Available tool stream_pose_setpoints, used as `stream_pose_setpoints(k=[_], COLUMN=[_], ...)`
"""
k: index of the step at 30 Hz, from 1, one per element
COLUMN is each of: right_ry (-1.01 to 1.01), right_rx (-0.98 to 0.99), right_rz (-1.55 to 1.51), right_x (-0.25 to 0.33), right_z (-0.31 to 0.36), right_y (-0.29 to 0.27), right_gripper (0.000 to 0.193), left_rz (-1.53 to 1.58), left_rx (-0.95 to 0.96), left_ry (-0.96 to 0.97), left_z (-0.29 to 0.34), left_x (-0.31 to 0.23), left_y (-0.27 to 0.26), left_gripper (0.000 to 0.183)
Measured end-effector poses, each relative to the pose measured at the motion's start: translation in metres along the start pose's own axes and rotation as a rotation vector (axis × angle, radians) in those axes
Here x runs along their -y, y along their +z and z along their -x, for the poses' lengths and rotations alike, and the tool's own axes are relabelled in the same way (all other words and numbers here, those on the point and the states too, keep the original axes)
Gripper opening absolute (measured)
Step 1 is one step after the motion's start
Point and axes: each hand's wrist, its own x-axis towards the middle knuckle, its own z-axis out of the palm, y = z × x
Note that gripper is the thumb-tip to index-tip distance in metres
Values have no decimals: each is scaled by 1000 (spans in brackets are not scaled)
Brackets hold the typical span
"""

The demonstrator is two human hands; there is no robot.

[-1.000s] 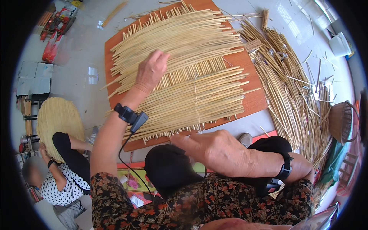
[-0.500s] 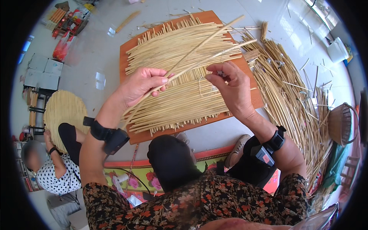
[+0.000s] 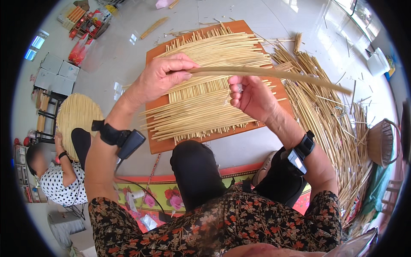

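Raised above the board, my left hand (image 3: 159,78) pinches a long, pale stalk (image 3: 274,74) between thumb and fingers; it could be two stalks pressed together. The stalk stretches far to the right, its tip past the board. Just under it is my right hand (image 3: 256,99), palm turned up and fingers curled around a small whitish thing I cannot make out. Below both hands lies a crosswise layered mat of stalks (image 3: 222,49) on a reddish-brown wooden board (image 3: 159,145). A thin white thread (image 3: 226,101) hangs over the mat near my right hand.
Loose stalks (image 3: 325,111) form a big heap on the right, beside a wicker basket (image 3: 381,141) and a white bucket (image 3: 377,62). At the left a person (image 3: 62,182) in a dotted top holds a round stalk mat (image 3: 79,118). A floral cloth (image 3: 160,197) lies near my knees.
The two crossed stalks in my left hand now lie level and look merged into one. My left hand has risen; the right has turned palm up beneath the stalk.
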Motion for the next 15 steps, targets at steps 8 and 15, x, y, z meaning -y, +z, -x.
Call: stream_pose_setpoints(k=[8,15], right_ry=[225,61], right_rx=[301,-21], right_rz=[68,72], right_x=[4,7], right_z=[27,22], right_y=[6,2], right_gripper=[47,29], left_rz=[40,-205], left_rx=[219,-862], left_ry=[-70,9], left_z=[6,-6], left_x=[12,30], left_y=[2,-24], left_gripper=[24,21])
